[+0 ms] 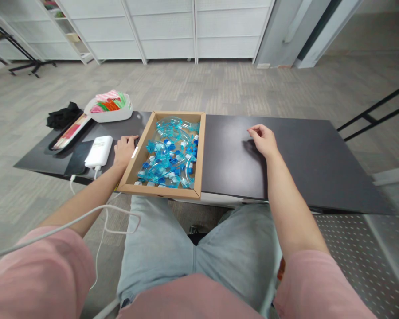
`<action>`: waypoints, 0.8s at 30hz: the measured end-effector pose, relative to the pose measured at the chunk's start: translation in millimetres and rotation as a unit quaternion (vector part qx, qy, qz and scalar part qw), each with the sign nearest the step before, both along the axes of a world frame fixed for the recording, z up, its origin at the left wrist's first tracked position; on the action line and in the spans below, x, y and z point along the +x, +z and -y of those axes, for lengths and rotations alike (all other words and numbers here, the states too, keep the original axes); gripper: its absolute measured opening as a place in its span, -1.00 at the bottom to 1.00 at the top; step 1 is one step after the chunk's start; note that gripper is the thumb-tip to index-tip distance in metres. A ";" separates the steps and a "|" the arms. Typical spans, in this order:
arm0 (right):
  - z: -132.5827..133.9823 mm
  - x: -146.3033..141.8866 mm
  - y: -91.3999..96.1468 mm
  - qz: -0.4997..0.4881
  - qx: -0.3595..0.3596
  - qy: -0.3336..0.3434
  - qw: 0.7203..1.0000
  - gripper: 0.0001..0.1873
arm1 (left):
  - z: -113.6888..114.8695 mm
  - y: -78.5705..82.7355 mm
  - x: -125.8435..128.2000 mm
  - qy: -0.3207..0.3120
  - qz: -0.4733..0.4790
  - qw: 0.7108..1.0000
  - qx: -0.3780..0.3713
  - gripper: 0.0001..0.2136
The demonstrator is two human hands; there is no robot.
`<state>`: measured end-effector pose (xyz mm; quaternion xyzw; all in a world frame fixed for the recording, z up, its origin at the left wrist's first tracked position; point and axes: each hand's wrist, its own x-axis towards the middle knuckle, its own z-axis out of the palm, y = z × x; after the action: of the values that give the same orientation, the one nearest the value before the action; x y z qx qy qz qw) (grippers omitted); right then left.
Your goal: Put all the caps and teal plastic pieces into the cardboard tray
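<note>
A shallow cardboard box point(202, 155) lies on the dark table in front of me. Inside are several curved, see-through blue track or tube pieces point(161, 170) mixed with small blue and white blocks point(170, 145). My left hand point(123, 148) rests on the tabletop against the box's left side, fingers stretched out and holding nothing I can see. To the right of the box, my right hand point(263, 139) hovers just over the table, casting a shadow. Its fingers are curled, with thumb and fingertips pinched together; anything between them is too small or hidden to make out.
Left of the box, a white power bank point(99, 151) with a cable lies on the dark tabletop point(306, 155). Behind it are a black tray point(66, 135), a white basket point(115, 116) of colourful items and a black cloth point(64, 116). A white cable point(86, 215) crosses my left arm.
</note>
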<state>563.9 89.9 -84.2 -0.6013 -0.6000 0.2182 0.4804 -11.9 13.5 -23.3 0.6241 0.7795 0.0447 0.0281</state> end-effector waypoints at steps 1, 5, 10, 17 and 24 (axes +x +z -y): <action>0.2 0.5 0.5 0.001 0.000 -0.002 1.000 -0.76 | -0.3 -1.1 -0.8 -0.003 -0.002 1.000 0.004 -0.33; 1.7 0.0 2.2 0.003 -0.006 -0.002 1.000 -0.78 | -1.1 -2.1 -1.8 -0.008 -0.006 1.000 0.007 -0.33; 3.1 -3.1 2.9 0.009 0.004 0.007 1.000 -0.75 | -1.9 -1.1 -0.9 -0.001 -0.003 1.000 0.002 -0.32; -1.7 16.0 4.8 -0.035 0.093 -0.067 0.993 -0.76 | -1.2 -1.6 0.8 0.003 0.019 1.000 0.014 -0.32; 6.5 -5.2 16.0 -0.088 0.096 -0.047 0.990 -0.61 | 2.2 4.9 10.2 0.005 0.029 0.999 0.013 -0.33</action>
<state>558.7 83.4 -68.2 -0.5582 -0.5446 0.1889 0.5967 -1.7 11.2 -18.4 0.6194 0.7806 0.0732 0.0419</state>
